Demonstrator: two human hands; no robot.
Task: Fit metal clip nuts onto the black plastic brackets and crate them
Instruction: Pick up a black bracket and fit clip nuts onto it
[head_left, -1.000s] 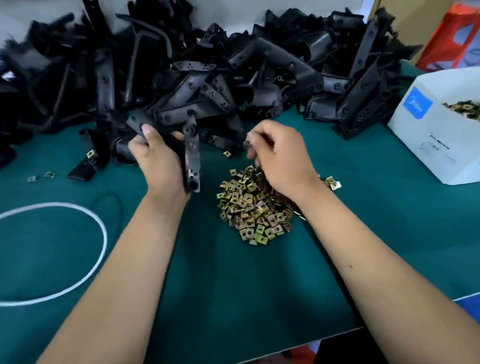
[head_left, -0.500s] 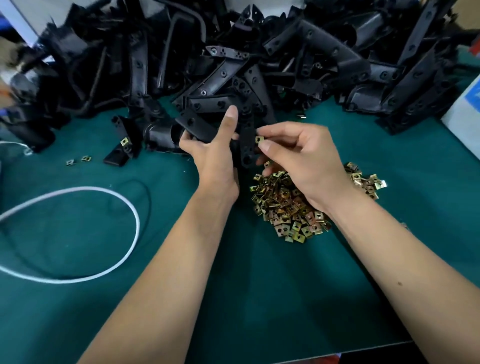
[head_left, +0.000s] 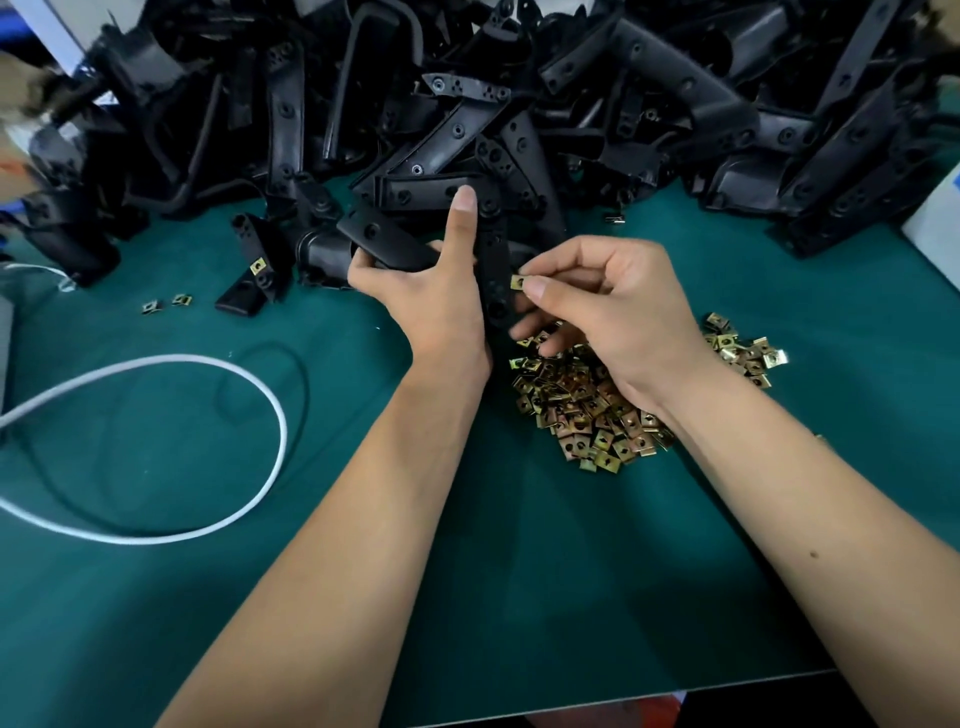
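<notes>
**Clip nut held at the bracket's edge**

While the left hand (head_left: 431, 296) grips a black bracket (head_left: 493, 270) with its forefinger stretched straight up along it, the right hand (head_left: 608, 312) pinches one clip nut (head_left: 518, 282) between thumb and forefinger, touching the bracket's right edge. Just under the right hand lies a heap of clip nuts (head_left: 587, 415) on the green mat (head_left: 519, 597). Beyond both hands sits a pile of brackets (head_left: 519, 104). Left of the left hand, a white cord (head_left: 228, 369) loops.

no readable text, no labels (anywhere)
</notes>
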